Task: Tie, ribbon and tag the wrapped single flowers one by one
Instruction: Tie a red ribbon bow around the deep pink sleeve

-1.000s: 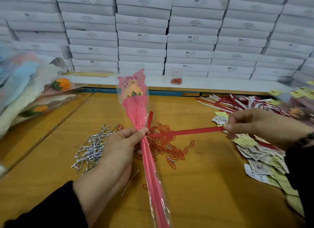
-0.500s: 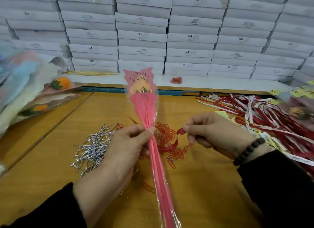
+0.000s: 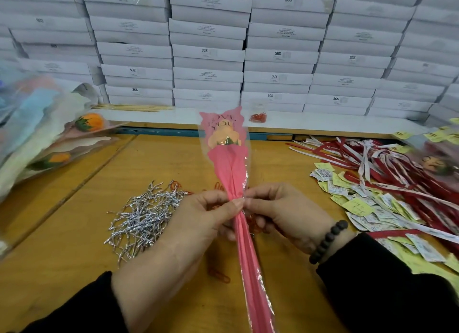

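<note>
A single flower wrapped in pink paper and clear film (image 3: 228, 163) stands upright over the wooden table (image 3: 74, 245), its peach bloom at the top. My left hand (image 3: 198, 220) grips the wrap at its narrow neck, thumb pressed on the front. My right hand (image 3: 280, 213) meets it from the right, with its fingertips pinching at the same spot. The red ribbon is hidden between and behind my hands. A heap of silver twist ties (image 3: 146, 216) lies to the left. Red paper clips (image 3: 218, 275) lie under and behind the flower.
Red and white ribbons (image 3: 387, 168) and a spread of yellow and white tags (image 3: 367, 208) cover the right side. Wrapped flowers (image 3: 49, 138) are piled at the left. White boxes (image 3: 208, 51) are stacked along the back, with a small bag of clips (image 3: 258, 116) on the ledge.
My right hand has drawn the red ribbon in from the far right to the flower's neck, where both hands now meet. The flower has shifted a little to the right.
</note>
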{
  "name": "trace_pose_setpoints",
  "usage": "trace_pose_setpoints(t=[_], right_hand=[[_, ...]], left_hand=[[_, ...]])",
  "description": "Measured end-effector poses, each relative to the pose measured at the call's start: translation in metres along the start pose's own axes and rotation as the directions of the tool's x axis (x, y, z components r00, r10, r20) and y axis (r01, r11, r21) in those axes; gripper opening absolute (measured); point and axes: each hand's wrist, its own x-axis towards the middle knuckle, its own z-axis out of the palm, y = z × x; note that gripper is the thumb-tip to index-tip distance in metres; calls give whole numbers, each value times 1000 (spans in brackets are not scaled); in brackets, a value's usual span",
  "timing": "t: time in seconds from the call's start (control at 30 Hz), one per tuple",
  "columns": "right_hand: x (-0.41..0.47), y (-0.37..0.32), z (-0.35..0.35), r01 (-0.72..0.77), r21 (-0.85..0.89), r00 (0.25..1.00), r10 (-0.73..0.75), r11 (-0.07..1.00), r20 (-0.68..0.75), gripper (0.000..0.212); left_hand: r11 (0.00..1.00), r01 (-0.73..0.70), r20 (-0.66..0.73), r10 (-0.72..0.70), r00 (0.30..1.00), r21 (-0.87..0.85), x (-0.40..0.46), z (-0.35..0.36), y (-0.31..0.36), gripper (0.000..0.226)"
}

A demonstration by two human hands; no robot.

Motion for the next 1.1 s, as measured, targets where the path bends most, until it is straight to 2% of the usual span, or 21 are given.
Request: trace_pose_setpoints(t=[0.07, 0.23, 0.4, 0.6, 0.73, 0.8, 0.93, 1.0, 1.1], right_hand=[[1, 1, -3, -28, 7, 998, 28, 1000, -51, 9], [1, 2, -10, -47, 8, 992, 48, 999, -117, 10], [0, 2, 0, 23, 24, 998, -22, 999, -63, 6], [0, 1, 1, -4, 226, 999, -5, 974, 40, 19], [-2, 0, 2, 34, 190, 994, -52, 981, 91, 26], [-3, 1, 5, 36, 153, 997, -45, 988, 55, 20], [-2, 3, 8, 17, 185, 999, -8, 983, -50, 19], [-2, 3, 7, 24, 183, 997, -10, 983, -79, 19], [1, 5, 3, 31, 206, 993, -7, 978, -119, 18]], left_hand=[[1000, -16, -45, 17, 999, 2, 1, -2, 1, 9], [999, -32, -84, 31, 996, -5, 2, -2, 1, 10], [999, -2, 3, 2, 1000, 51, 1, 1, -3, 6], [997, -10, 4, 9, 1000, 75, 4, -2, -3, 15], [995, -3, 8, 3, 1000, 101, 3, -2, -1, 10], [992, -4, 7, 3, 1000, 125, 4, -2, -2, 12], [996, -6, 16, 5, 1000, 89, 3, 1, -2, 10], [999, 6, -20, -5, 1000, 48, 2, 3, -1, 13], [1000, 22, -188, -26, 982, -22, 4, 0, 3, 6]])
